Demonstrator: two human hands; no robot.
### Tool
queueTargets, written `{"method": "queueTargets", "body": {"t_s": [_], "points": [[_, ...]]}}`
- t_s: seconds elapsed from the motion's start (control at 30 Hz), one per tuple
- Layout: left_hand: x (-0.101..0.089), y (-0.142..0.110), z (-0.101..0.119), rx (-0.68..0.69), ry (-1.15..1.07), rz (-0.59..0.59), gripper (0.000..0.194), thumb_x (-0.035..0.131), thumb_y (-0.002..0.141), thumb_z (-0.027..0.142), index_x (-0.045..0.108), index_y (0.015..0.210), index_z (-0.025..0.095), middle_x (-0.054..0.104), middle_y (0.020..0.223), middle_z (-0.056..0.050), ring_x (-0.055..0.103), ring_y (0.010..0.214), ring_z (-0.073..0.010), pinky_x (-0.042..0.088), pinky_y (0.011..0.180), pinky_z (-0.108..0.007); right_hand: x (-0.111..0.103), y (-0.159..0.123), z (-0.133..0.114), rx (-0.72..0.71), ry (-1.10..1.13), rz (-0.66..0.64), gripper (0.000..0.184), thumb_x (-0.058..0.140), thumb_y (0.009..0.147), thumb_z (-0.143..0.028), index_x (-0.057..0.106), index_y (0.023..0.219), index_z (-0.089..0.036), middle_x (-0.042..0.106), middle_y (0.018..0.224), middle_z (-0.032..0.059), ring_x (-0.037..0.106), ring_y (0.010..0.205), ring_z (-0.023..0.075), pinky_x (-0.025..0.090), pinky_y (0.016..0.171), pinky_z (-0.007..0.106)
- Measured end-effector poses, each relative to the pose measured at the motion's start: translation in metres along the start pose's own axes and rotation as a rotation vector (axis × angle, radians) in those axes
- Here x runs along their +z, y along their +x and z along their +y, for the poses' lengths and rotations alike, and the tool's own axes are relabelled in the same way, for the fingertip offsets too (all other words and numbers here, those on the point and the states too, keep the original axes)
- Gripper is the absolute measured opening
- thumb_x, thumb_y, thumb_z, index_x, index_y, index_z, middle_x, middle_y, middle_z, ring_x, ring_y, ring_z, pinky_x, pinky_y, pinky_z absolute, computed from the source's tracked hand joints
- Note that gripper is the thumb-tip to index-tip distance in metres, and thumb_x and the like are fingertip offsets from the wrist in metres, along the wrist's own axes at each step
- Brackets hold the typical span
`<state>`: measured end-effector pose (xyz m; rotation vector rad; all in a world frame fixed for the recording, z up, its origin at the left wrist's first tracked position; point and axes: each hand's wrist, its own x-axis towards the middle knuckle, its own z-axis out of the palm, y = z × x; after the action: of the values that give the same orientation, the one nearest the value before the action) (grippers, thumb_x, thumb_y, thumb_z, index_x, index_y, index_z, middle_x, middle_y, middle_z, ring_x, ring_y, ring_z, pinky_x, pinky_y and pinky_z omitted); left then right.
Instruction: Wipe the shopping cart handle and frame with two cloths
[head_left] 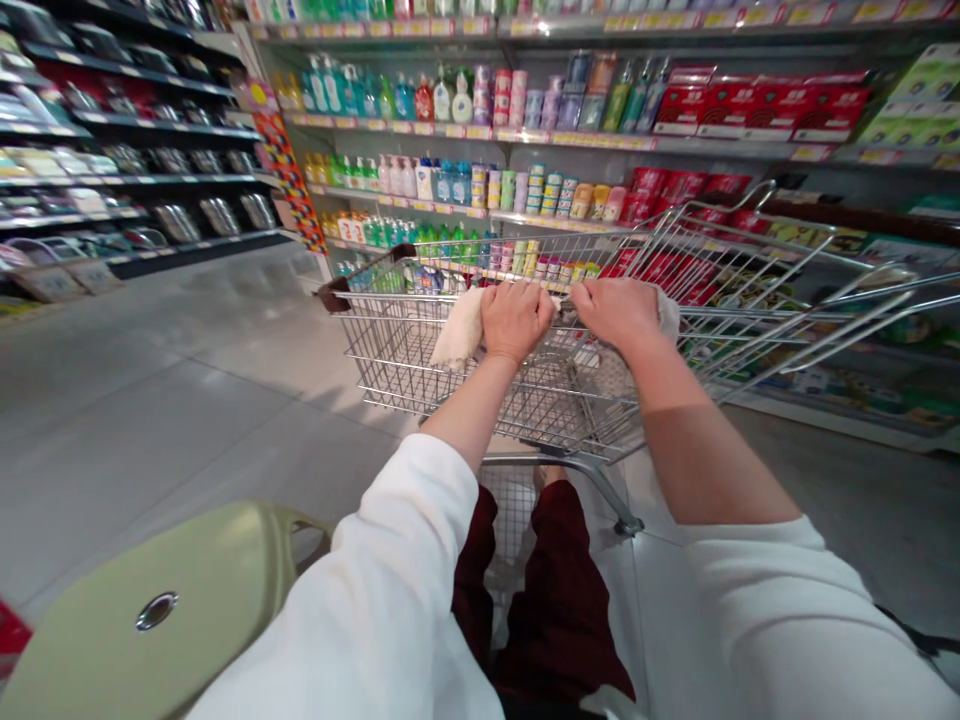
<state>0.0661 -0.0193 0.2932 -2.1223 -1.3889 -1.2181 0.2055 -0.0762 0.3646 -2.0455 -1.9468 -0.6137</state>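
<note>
A wire shopping cart [397, 375] stands crosswise in front of me. Along its near top rim my left hand [516, 318] is closed round a cream-coloured cloth [459, 332], whose loose end hangs out to the left. My right hand [616, 308] is also closed at the rim, a short way to the right of the left one. More pale cloth shows at that hand's outer side; whether it is the same piece I cannot tell. The rim under my fingers is mostly hidden. Through the wires the basket's mesh floor is visible.
Behind the cart, a long shelf [420, 128] carries bottles, tubs and red boxes [757, 105]. Another shelf with metal pots [217, 215] is at the left. A green stool-like object [202, 580] stands close by my left side. Pale floor tiles [195, 430] lie to the left.
</note>
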Motion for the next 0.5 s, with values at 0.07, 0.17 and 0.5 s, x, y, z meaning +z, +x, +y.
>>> {"method": "queueTargets", "body": {"t_s": [0.07, 0.17, 0.5], "points": [[-0.005, 0.001, -0.002, 0.051, 0.006, -0.042, 0.046, 0.027, 0.108, 0.038, 0.068, 0.096, 0.020, 0.071, 0.101, -0.011, 0.060, 0.104, -0.0265, 0.034, 0.092, -0.044, -0.004, 0.003, 0.010, -0.019, -0.012, -0.067, 0.054, 0.029, 0.101, -0.038, 0.079, 0.107, -0.018, 0.076, 0.106, 0.0166, 0.069, 0.097, 0.0316, 0.048, 0.080, 0.039], [-0.010, 0.003, -0.008, 0.123, 0.021, -0.088, 0.049, 0.026, 0.109, 0.040, 0.068, 0.097, 0.020, 0.072, 0.099, -0.011, 0.061, 0.101, -0.0256, 0.034, 0.090, -0.043, -0.007, 0.008, 0.029, -0.020, 0.026, -0.168, 0.050, 0.033, 0.100, -0.043, 0.078, 0.104, -0.023, 0.077, 0.107, 0.0126, 0.069, 0.099, 0.0313, 0.049, 0.080, 0.038], [-0.037, 0.000, -0.100, 0.008, 0.102, -0.172, 0.047, 0.028, 0.106, 0.036, 0.068, 0.089, 0.018, 0.074, 0.099, -0.012, 0.065, 0.101, -0.0261, 0.036, 0.092, -0.042, -0.014, 0.025, 0.059, -0.106, 0.215, -0.398, 0.045, 0.039, 0.100, -0.047, 0.077, 0.109, -0.024, 0.072, 0.128, 0.0083, 0.064, 0.117, 0.0286, 0.050, 0.101, 0.039]]}}
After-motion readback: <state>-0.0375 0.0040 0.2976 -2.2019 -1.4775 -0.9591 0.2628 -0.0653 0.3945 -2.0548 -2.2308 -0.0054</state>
